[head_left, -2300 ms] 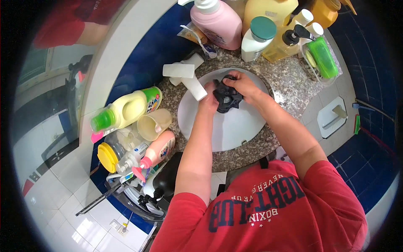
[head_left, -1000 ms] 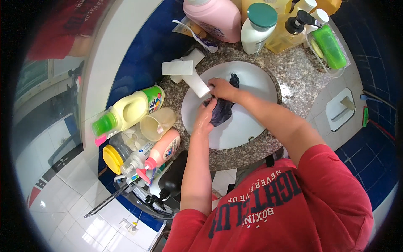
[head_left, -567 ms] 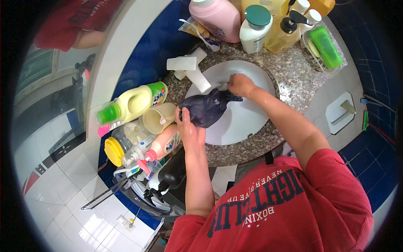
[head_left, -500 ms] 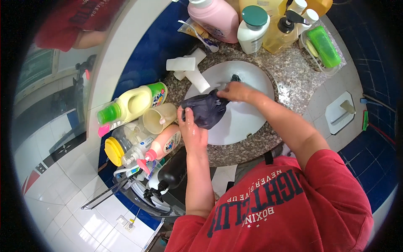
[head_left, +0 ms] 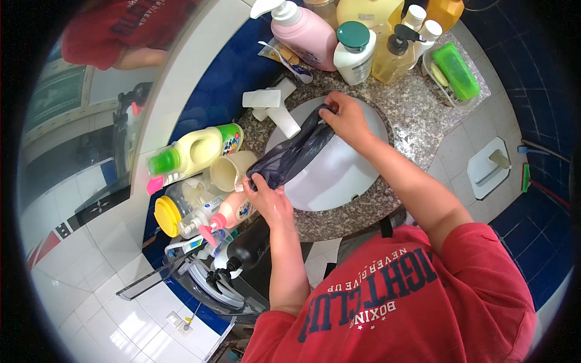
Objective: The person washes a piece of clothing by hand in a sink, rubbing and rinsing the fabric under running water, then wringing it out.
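Observation:
A dark, thin piece of cloth (head_left: 294,152) is stretched slantwise over the white oval sink basin (head_left: 339,178); its exact kind cannot be made out. My left hand (head_left: 270,201) pinches its near left end by the basin's edge, beside a cream cup (head_left: 229,172) and a pink pump bottle (head_left: 233,210). At the far end, my right hand (head_left: 351,121) grips the cloth between thumb and fingers above the basin. A white faucet (head_left: 272,109) reaches over the basin just beyond the cloth. Both hands look wet.
Crowding the left of the granite counter (head_left: 417,115) are a yellow detergent bottle (head_left: 203,147) and a yellow-lidded jar (head_left: 167,216). Along the back stand a pink pump bottle (head_left: 305,36) and a green-capped white bottle (head_left: 354,53). A soap box (head_left: 455,71) sits at the far right.
The cloth has gone from a bunched bundle to a long stretched strip. My right hand has moved up and away, my left slightly down and left.

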`<state>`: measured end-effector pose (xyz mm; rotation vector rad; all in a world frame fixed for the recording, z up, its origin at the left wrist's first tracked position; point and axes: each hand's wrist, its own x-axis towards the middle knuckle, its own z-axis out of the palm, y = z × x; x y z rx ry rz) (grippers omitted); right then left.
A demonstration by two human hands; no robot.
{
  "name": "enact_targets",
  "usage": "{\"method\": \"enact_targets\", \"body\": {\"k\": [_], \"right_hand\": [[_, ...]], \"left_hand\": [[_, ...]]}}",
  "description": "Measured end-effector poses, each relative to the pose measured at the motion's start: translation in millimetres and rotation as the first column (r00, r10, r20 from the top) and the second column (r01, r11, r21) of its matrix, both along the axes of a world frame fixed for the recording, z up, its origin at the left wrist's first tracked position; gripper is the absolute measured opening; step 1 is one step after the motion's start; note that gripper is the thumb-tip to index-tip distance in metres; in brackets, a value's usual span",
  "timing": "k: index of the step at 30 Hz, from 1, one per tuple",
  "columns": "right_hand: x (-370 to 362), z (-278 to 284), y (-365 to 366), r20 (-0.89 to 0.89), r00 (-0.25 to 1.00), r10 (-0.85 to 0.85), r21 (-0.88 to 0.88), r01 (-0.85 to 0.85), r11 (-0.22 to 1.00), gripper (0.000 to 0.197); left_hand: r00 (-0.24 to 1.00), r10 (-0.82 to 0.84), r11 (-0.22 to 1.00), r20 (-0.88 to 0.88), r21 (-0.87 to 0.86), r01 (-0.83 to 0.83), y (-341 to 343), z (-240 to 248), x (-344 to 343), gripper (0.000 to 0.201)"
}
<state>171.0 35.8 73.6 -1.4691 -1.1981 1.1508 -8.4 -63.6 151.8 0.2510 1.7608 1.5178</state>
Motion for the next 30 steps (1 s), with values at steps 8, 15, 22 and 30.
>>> {"method": "enact_targets", "body": {"k": [8, 15, 22, 30], "right_hand": [[-40, -56, 11, 0.130, 0.975, 0.181, -0.188, -0.155, 0.970, 0.018], [-56, -48, 18, -0.436, 0.900, 0.007, -0.482, -0.240, 0.843, 0.012], [-22, 1, 2, -0.050, 0.994, 0.097, -0.170, -0.104, 0.980, 0.012], [-23, -16, 0, -0.164, 0.970, 0.180, -0.280, -0.221, 0.934, 0.019]], "left_hand": [[0.996, -0.002, 0.989, -0.086, 0.145, 0.015, 4, 25, 17, 0.030], [0.959, -0.062, 0.992, -0.277, 0.086, 0.089, -5, 41, 19, 0.022], [0.952, -0.124, 0.983, -0.279, -0.169, 0.078, -17, 21, 18, 0.026], [0.916, -0.027, 0.968, -0.400, 0.218, 0.124, -20, 33, 24, 0.024]]}}
